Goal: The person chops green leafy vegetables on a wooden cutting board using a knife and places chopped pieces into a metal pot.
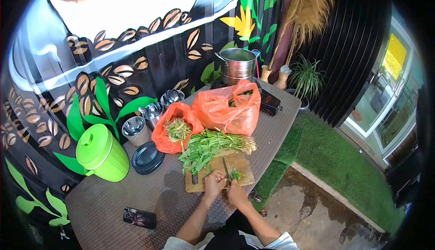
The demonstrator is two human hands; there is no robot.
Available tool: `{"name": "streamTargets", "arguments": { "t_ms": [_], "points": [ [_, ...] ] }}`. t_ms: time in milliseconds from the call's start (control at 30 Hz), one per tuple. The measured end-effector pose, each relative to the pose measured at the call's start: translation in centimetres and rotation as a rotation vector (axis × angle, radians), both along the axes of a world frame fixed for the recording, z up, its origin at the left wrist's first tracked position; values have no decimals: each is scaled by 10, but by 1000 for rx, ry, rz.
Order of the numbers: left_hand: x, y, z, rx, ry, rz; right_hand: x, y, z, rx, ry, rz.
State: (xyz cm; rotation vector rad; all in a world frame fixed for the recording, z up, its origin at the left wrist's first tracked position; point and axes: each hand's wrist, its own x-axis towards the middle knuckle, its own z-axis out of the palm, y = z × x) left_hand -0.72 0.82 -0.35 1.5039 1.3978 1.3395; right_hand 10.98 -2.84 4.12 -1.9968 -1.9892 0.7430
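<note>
My right hand is closed around the handle of a knife, whose blade points away from me over a wooden cutting board. Just left of the blade, my left hand has its fingers curled close to the knife; whatever lies in them is hidden. A small heap of chopped greens sits on the board, right of the blade. Beyond my hands a large bunch of leafy greens lies across the board's far side, its stem ends toward the right.
Behind the greens stand two orange plastic bags, one with trimmings, one larger. A steel pot stands at the far end. Metal cups of cutlery, black lids, a green lidded container and a phone are leftward.
</note>
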Motion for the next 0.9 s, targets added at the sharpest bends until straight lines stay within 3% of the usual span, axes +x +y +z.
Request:
{"name": "streamTargets", "arguments": {
  "t_ms": [133,400,467,633,800,900],
  "points": [
    [-1,0,-2,-32,50,-49,-14,-6,3,-27,-4,-77],
    [0,-15,0,198,325,-15,-13,-7,-1,18,16,-49],
    [0,-15,0,213,315,-17,-17,-5,8,-97,25,-97],
    [-4,-7,-7,154,314,-22,0,14,-9,-34,87,20],
    [-3,0,-4,-97,-38,5,-20,-8,-8,-64,-19,-98],
    [-8,0,-10,-15,74,7,-11,5,-7,-48,39,-35]
  ]
}}
